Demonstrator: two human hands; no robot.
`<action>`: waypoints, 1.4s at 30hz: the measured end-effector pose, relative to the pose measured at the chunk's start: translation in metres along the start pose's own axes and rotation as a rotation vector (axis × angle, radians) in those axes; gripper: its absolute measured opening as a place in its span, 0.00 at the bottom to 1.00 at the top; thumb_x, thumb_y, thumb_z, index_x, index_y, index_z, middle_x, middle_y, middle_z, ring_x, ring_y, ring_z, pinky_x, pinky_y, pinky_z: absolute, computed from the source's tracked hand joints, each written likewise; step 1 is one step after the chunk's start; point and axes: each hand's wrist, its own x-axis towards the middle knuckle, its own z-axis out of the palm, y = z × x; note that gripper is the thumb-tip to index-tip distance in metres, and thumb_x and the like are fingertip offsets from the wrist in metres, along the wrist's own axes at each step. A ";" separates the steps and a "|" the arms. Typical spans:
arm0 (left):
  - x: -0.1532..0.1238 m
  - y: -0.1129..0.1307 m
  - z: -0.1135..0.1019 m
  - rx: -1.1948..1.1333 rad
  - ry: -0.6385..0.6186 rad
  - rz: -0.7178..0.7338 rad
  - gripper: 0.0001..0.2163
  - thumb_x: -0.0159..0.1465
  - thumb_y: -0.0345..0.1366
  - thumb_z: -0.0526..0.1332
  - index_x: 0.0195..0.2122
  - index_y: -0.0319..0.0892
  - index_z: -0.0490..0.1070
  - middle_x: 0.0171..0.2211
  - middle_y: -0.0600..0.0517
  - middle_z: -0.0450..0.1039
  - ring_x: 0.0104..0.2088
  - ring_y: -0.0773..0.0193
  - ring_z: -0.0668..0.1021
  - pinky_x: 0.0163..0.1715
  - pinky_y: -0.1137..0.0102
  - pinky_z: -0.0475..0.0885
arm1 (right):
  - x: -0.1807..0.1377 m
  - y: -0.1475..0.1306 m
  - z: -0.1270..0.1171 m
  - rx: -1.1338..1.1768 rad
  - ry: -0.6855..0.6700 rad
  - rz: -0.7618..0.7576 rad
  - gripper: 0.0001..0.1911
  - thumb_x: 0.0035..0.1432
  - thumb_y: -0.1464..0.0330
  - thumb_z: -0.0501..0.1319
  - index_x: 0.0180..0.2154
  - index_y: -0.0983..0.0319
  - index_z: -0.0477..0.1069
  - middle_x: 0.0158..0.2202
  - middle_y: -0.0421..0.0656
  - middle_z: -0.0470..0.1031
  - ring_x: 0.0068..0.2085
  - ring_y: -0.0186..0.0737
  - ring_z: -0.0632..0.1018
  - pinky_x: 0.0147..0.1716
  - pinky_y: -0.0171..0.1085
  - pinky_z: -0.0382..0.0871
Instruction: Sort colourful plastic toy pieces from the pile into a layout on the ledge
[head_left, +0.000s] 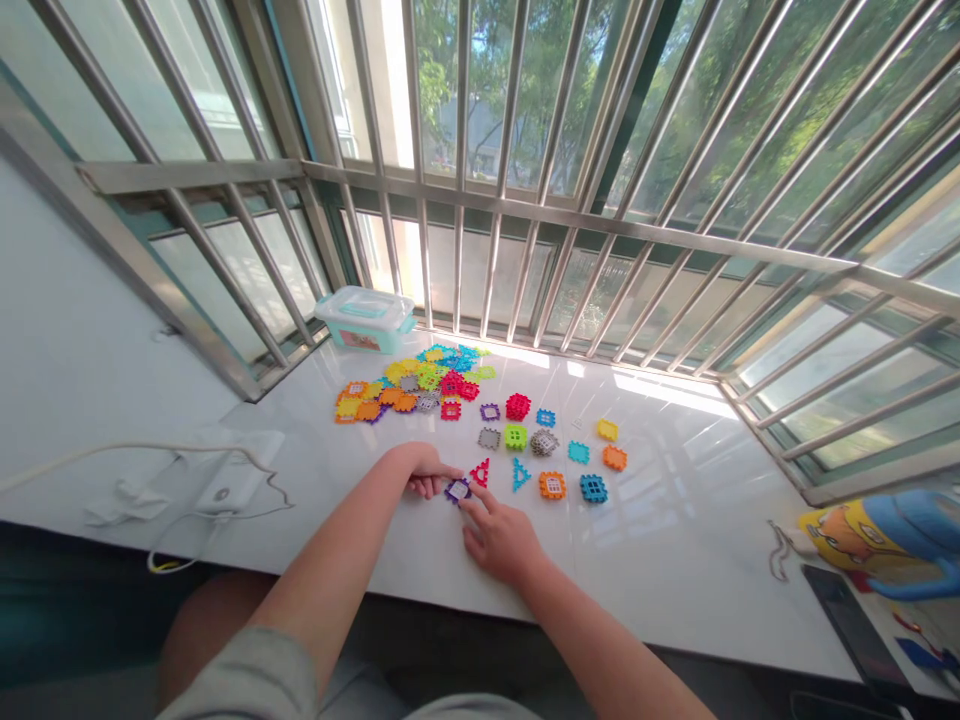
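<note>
A purple square interlocking tile (457,490) with a pale window-like middle lies on the white surface between my hands. My left hand (424,470) has its index finger stretched to the tile's upper edge, the other fingers curled under. From the lower right, my right hand (499,535) has its index finger and thumb at the tile's edge. Just beyond it are a red triangular frame (481,472) and a blue triangular frame (520,475). To the right sit an orange square tile (553,485) and a dark blue stack of tiles (593,488).
Behind my hands lies a colourful heap of tiles (405,385), with a lidded plastic box (365,318) at its back left. A white power strip (234,482) with cables is at left. A yellow and blue bottle (877,535) and a dark phone (851,615) lie right. Metal bars border the back.
</note>
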 end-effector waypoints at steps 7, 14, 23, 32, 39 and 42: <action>0.010 -0.002 0.002 -0.076 0.090 -0.048 0.42 0.53 0.78 0.49 0.23 0.39 0.79 0.27 0.33 0.79 0.16 0.58 0.73 0.15 0.67 0.63 | -0.009 0.004 0.002 0.044 0.028 -0.045 0.09 0.69 0.60 0.58 0.43 0.56 0.74 0.56 0.44 0.76 0.38 0.37 0.79 0.35 0.34 0.68; 0.007 -0.001 0.001 -0.136 0.112 -0.047 0.38 0.55 0.76 0.54 0.21 0.41 0.77 0.24 0.34 0.78 0.17 0.56 0.74 0.14 0.68 0.62 | -0.041 0.020 0.001 0.240 0.050 0.016 0.10 0.68 0.60 0.62 0.35 0.57 0.72 0.52 0.41 0.78 0.41 0.37 0.80 0.42 0.34 0.70; 0.002 -0.002 0.001 -0.137 0.115 -0.011 0.39 0.54 0.77 0.53 0.22 0.39 0.76 0.26 0.34 0.79 0.19 0.58 0.76 0.15 0.70 0.63 | -0.060 0.025 0.000 0.219 0.177 0.222 0.14 0.69 0.62 0.58 0.54 0.55 0.70 0.61 0.46 0.71 0.48 0.42 0.80 0.44 0.37 0.74; 0.002 -0.002 0.003 -0.065 0.128 -0.005 0.41 0.59 0.75 0.48 0.22 0.38 0.77 0.25 0.36 0.78 0.18 0.61 0.76 0.16 0.71 0.64 | -0.055 0.021 0.002 0.091 0.183 0.291 0.21 0.68 0.57 0.61 0.58 0.57 0.68 0.55 0.49 0.72 0.53 0.47 0.76 0.51 0.41 0.72; 0.002 -0.002 0.002 -0.054 0.123 -0.005 0.40 0.61 0.73 0.47 0.22 0.38 0.77 0.25 0.37 0.78 0.19 0.61 0.76 0.17 0.70 0.65 | -0.058 0.024 0.000 0.203 0.167 0.263 0.17 0.66 0.56 0.63 0.51 0.57 0.68 0.48 0.44 0.75 0.45 0.43 0.78 0.42 0.38 0.72; 0.001 -0.002 0.003 -0.060 0.133 0.002 0.40 0.61 0.74 0.48 0.22 0.38 0.77 0.25 0.37 0.78 0.20 0.60 0.77 0.17 0.70 0.65 | -0.060 0.028 0.004 0.239 0.160 0.263 0.18 0.66 0.56 0.63 0.52 0.57 0.67 0.46 0.43 0.76 0.44 0.42 0.79 0.43 0.38 0.71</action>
